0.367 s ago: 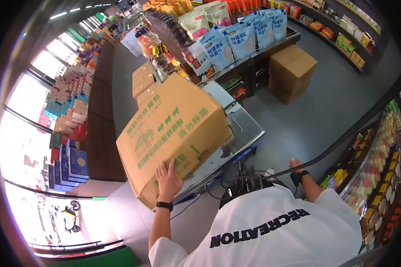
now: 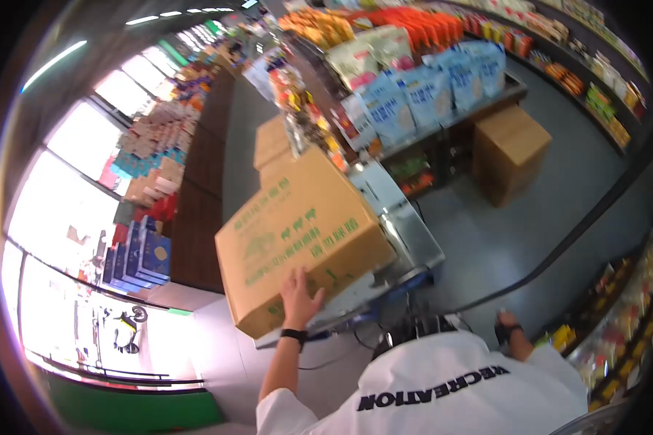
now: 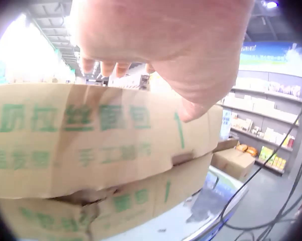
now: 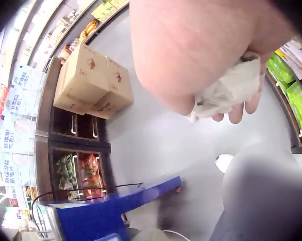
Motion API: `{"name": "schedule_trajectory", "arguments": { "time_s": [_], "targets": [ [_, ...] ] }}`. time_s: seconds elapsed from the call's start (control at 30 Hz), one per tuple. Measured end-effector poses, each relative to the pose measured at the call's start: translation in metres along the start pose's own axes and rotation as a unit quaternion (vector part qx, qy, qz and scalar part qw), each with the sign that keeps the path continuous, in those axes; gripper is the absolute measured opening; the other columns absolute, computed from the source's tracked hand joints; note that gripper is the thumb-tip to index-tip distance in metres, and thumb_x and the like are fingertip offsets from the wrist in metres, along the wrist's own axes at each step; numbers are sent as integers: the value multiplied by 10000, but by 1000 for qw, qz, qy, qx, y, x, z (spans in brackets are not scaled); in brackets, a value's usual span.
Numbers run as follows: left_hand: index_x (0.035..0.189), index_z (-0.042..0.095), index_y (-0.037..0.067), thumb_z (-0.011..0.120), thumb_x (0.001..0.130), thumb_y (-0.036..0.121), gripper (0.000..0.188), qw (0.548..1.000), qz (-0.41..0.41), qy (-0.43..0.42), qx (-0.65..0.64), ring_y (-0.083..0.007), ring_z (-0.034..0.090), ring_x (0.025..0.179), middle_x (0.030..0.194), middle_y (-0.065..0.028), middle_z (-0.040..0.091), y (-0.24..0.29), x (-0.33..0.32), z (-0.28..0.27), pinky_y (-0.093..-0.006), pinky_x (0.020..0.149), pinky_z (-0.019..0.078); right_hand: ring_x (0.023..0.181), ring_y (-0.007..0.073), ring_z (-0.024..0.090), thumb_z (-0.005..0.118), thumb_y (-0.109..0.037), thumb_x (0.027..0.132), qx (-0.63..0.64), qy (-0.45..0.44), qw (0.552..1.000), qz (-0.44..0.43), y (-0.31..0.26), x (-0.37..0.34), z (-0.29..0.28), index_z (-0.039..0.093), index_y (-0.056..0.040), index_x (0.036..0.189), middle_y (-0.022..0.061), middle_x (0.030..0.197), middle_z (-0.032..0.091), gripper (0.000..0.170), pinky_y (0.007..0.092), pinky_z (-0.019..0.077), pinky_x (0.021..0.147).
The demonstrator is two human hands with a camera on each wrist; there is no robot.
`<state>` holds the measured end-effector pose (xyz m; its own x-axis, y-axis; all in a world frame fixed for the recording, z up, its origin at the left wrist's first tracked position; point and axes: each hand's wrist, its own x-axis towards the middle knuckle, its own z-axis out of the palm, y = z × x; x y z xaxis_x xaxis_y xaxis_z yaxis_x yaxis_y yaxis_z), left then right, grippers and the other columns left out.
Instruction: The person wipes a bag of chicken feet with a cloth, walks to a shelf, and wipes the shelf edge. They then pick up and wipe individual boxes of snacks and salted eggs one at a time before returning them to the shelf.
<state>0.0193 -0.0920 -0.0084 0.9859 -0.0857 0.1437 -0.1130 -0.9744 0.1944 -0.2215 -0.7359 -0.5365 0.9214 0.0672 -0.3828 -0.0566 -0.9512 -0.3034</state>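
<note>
A large cardboard carton (image 2: pixel 297 232) with green print lies on a metal-topped stand (image 2: pixel 422 243). My left hand (image 2: pixel 300 299) rests on the carton's near top edge, fingers spread over it. In the left wrist view the thumb lies against the printed side (image 3: pixel 125 123), and a second carton (image 3: pixel 131 211) with a torn edge shows beneath. Low at the right, away from the stand, is my right hand (image 2: pixel 510 325). Its fingers curl round a crumpled white wad (image 4: pixel 229 88), like tissue or thin cloth.
Beyond the stand is a display with blue snack bags (image 2: pixel 410 101). A brown carton (image 2: pixel 511 152) stands on the floor beside it. Black cables (image 3: pixel 271 221) hang near the stand, whose blue frame (image 4: pixel 115 211) juts out. Stocked shelves (image 2: pixel 624 319) line the right.
The head view has swung, so the carton and stand appear farther right and slightly lower. My left hand stays on the carton's edge; the right hand stays low at the side.
</note>
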Motion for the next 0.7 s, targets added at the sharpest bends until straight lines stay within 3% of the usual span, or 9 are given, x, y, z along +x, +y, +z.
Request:
{"name": "schedule_trajectory", "arguments": {
  "time_s": [0.03, 0.13, 0.17, 0.33, 0.43, 0.5, 0.63, 0.67, 0.7],
  "targets": [
    [1395, 360, 64, 705, 752, 347, 782, 998, 18, 60, -6, -431, 324, 1283, 1367, -268, 376, 14, 15, 5, -521, 1090, 227, 779, 357, 662, 523, -282, 824, -5, -31, 999, 35, -49, -20, -70, 614, -92, 1009, 162, 906, 678, 280, 497, 512, 662],
    [1375, 383, 42, 672, 784, 382, 741, 990, 44, 131, -15, -420, 327, 1292, 1371, -250, 394, 48, 51, 24, -518, 1086, 230, 838, 350, 643, 561, -308, 810, -25, -18, 999, 23, -37, -20, -69, 637, -94, 971, 142, 921, 671, 279, 486, 499, 730],
    [1367, 379, 30, 676, 767, 415, 772, 1000, 21, 1, -18, -398, 301, 1324, 1397, -233, 367, 44, 56, 46, -532, 1084, 220, 868, 347, 634, 580, -321, 803, -35, -28, 998, 33, -27, -19, -65, 648, -94, 952, 132, 929, 667, 280, 481, 492, 764],
    [1373, 340, -1, 695, 723, 418, 851, 996, 38, 36, 72, -371, 266, 1351, 1421, -217, 336, 54, 55, 66, -557, 1080, 193, 846, 353, 629, 594, -306, 819, 63, 62, 996, 9, -15, -21, -83, 667, -85, 872, 130, 874, 659, 239, 472, 487, 773],
    [1365, 347, -5, 680, 733, 353, 798, 997, 28, 47, 56, -381, 275, 1343, 1410, -221, 349, 59, 49, 64, -558, 1084, 182, 878, 374, 620, 598, -303, 811, 161, -3, 985, 67, -17, -34, -84, 659, -72, 902, 151, 927, 653, 256, 470, 489, 796],
    [1349, 368, -9, 675, 738, 327, 762, 996, 8, 70, 46, -386, 285, 1336, 1401, -224, 360, 68, 52, 72, -559, 1087, 179, 894, 379, 618, 589, -297, 806, 353, 32, 910, 217, -12, -46, -65, 661, -71, 923, 162, 943, 655, 265, 471, 495, 801],
    [1283, 448, -5, 661, 749, 235, 623, 990, 69, 117, -36, -390, 334, 1304, 1359, -220, 410, 134, 43, 72, -527, 1099, 207, 863, 371, 637, 591, -327, 795, 454, 81, 844, 273, 31, -74, 7, 665, -91, 956, 159, 932, 661, 295, 499, 510, 750],
    [1273, 460, -1, 663, 748, 226, 606, 984, 116, 107, -87, -386, 346, 1298, 1348, -215, 421, 155, 37, 76, -513, 1100, 223, 863, 371, 637, 591, -327, 795, 450, 77, 842, 288, 66, -128, -3, 665, -91, 956, 159, 932, 661, 295, 499, 510, 750],
    [1284, 460, 21, 673, 748, 225, 613, 983, 128, 67, -112, -372, 353, 1296, 1346, -207, 424, 169, 31, 88, -492, 1094, 252, 827, 360, 643, 561, -302, 822, 248, 16, 940, 234, 61, -129, -17, 647, -97, 971, 162, 914, 655, 268, 492, 516, 704]
  ]
}}
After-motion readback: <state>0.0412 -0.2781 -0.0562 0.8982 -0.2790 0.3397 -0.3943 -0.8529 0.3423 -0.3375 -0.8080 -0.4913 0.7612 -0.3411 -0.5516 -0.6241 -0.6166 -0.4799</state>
